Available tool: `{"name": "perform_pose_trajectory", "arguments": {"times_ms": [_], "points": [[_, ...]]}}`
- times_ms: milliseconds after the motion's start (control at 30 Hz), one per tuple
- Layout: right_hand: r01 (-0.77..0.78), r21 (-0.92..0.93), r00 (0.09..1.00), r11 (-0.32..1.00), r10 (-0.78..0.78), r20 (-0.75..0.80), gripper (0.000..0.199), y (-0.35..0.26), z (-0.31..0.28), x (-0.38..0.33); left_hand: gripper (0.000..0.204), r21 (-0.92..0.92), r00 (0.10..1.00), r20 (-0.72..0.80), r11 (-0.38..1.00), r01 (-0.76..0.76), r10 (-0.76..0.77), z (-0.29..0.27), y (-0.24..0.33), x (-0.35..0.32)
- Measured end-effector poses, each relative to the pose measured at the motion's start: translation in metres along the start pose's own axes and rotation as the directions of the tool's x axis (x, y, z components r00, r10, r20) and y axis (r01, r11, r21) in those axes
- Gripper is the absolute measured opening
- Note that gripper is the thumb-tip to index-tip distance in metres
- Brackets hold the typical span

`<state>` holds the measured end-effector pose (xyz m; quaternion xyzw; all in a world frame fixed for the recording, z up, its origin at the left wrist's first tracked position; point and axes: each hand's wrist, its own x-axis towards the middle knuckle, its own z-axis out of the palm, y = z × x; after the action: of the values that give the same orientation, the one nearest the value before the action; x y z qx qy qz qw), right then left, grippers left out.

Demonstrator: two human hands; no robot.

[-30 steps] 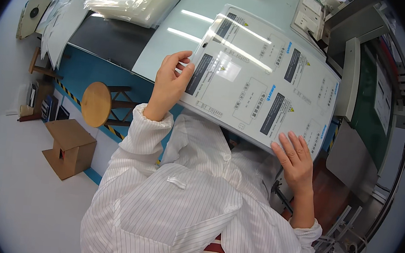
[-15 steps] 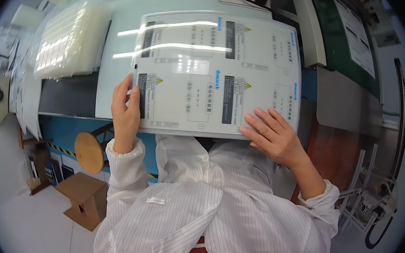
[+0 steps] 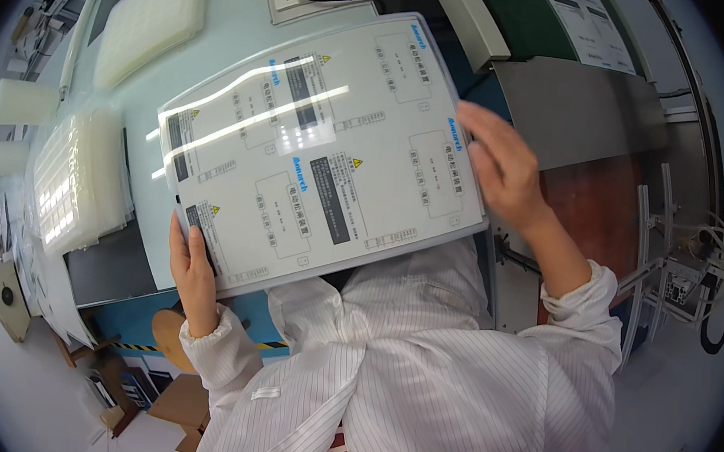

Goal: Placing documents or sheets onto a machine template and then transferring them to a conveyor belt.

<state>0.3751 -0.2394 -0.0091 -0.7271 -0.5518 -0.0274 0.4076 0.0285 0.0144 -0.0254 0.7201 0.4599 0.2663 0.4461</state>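
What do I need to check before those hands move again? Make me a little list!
1. Left hand at the printed panel's left edge: ok, it is right there.
2. Right hand at the panel's right edge: ok, fingers beside it.
3. Both hands gripping firmly: cannot tell from this view.
4. Printed side facing up: ok, the dark blocks and blue marks show on top.
5. Whole panel over the table: not ok, the near edge sticks out over the lap.
6. Plastic-wrapped pile away from the panel: ok, there is a gap between them.
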Motion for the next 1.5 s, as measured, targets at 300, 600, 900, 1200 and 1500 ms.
{"name": "perform_pose_trajectory", "arguments": {"times_ms": [300,600,900,1200,1500], "points": [[-0.479,-0.604,0.876,0.637,0.302,-0.376,0.048,0.201,-0.038,-0.025,0.046,-0.177,0.985,0.031,0.969,0.17,-0.167,-0.003,-0.003,0.004],[-0.602,-0.641,0.797,0.476,0.307,-0.521,0.048,0.267,-0.068,0.003,0.046,0.131,0.997,-0.068,0.991,-0.026,0.036,0.006,-0.007,0.005],[-0.738,-0.612,0.658,0.284,0.506,-0.558,0.053,0.29,-0.086,0.017,0.044,0.161,0.994,-0.096,0.986,-0.04,0.056,0.012,0.001,0.004],[-0.749,-0.603,0.574,0.275,0.724,-0.382,0.072,0.246,-0.085,-0.025,0.043,0.242,0.984,-0.134,0.967,-0.08,0.115,0.01,-0.01,0.003],[-0.412,-0.65,0.819,0.638,0.572,0.043,0.075,0.133,-0.08,-0.111,0.038,-0.098,0.995,-0.093,0.994,-0.044,0.034,0.006,-0.005,0.006]]}}
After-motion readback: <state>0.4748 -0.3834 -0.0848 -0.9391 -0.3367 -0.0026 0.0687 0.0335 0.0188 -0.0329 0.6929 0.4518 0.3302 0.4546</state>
